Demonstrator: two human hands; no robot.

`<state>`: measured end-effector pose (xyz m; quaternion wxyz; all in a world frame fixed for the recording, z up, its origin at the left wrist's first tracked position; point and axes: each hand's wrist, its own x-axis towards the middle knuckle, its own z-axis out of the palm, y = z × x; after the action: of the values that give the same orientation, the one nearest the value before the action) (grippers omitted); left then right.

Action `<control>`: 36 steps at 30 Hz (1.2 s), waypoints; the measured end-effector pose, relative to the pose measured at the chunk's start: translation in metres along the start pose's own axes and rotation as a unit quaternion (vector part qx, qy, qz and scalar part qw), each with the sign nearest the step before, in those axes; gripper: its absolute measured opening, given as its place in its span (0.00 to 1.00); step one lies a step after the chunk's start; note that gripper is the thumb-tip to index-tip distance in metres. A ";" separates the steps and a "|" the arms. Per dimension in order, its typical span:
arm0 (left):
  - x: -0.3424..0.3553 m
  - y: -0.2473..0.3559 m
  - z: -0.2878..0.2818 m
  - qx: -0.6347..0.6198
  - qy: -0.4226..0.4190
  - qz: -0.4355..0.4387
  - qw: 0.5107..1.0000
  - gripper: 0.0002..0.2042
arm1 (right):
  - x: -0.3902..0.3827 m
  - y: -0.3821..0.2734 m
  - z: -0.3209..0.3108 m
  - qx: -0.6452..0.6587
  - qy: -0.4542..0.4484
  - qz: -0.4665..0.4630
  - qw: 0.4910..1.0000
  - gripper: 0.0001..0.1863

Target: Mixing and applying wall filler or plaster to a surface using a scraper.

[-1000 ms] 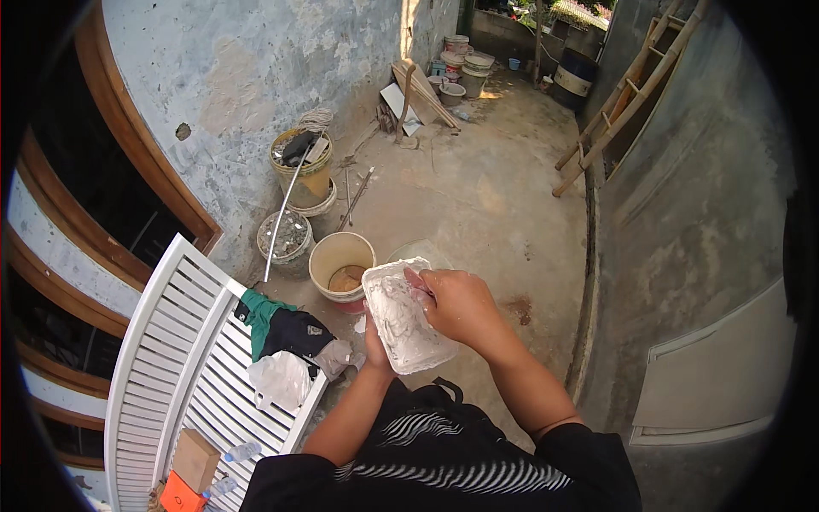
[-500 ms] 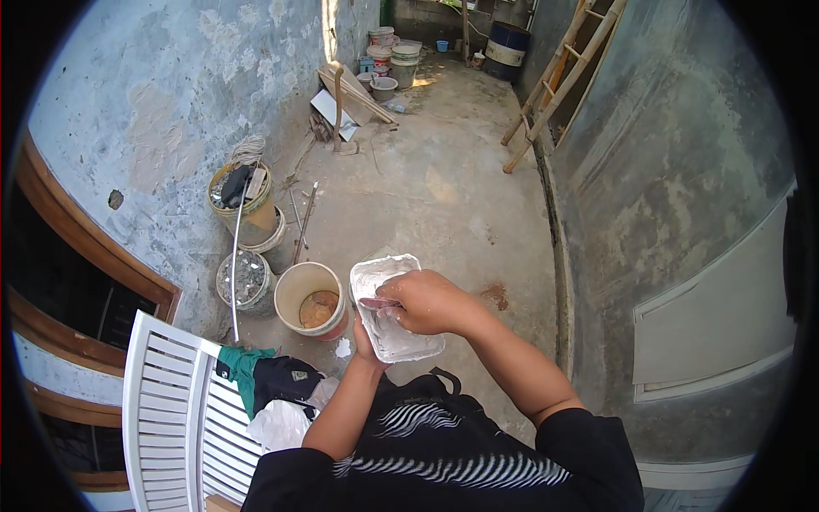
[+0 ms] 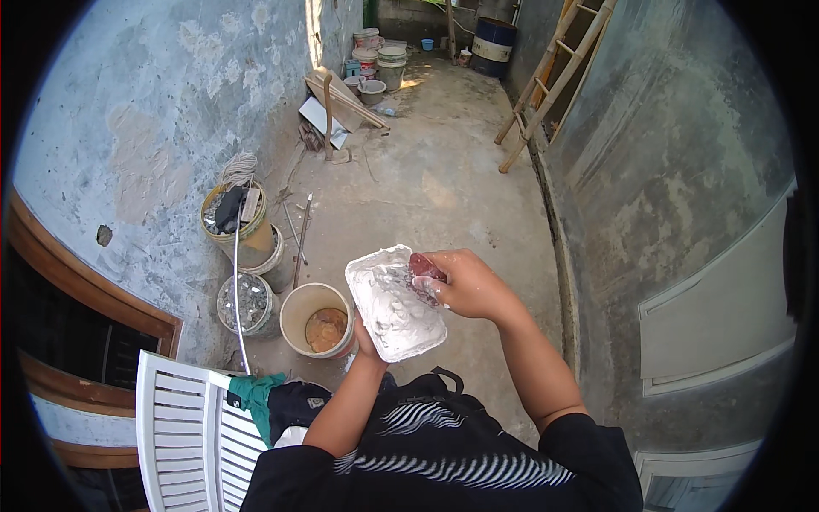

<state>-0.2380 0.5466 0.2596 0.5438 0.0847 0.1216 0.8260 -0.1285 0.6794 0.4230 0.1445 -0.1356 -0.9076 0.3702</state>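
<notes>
A rectangular white tub (image 3: 396, 333) coated with thick white paste tilts in front of my chest. My left hand (image 3: 366, 346) grips it along the lower left side, with most of the fingers hidden behind it. At the tub's right rim my right hand (image 3: 467, 283) is closed around a small reddish-brown scraper (image 3: 426, 266). Smears of white paste mark the scraper and my fingers. The scraper's lower end is hard to make out against the paste.
Left of the tub stands an open bucket (image 3: 317, 328) with brown residue inside. Rubble-filled buckets (image 3: 246, 305) line the left wall. A white slatted bench (image 3: 179, 427) holds clothes (image 3: 273, 401). A bamboo ladder (image 3: 559, 81) leans on the right wall; a drum (image 3: 493, 47) stands far back.
My right hand has moved right and slightly up, carrying the scraper from inside the tub to its right rim. More of the paste now shows. The view has shifted slightly.
</notes>
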 end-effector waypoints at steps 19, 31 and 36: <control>0.046 0.016 -0.016 0.034 0.064 0.123 0.990 0.32 | 0.059 0.019 0.055 0.008 0.015 0.039 0.999 0.10; 0.173 -0.096 0.010 0.081 0.023 0.075 0.994 0.36 | 0.041 0.141 -0.061 0.088 0.127 0.081 0.985 0.11; 0.243 -0.177 0.021 0.086 0.039 0.079 0.992 0.34 | 0.031 0.211 -0.123 0.053 0.133 0.064 0.988 0.12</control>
<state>-0.1728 0.8389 0.2297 0.4623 0.1087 0.2064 0.8555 -0.0829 0.9128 0.3621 0.2466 -0.2333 -0.8491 0.4047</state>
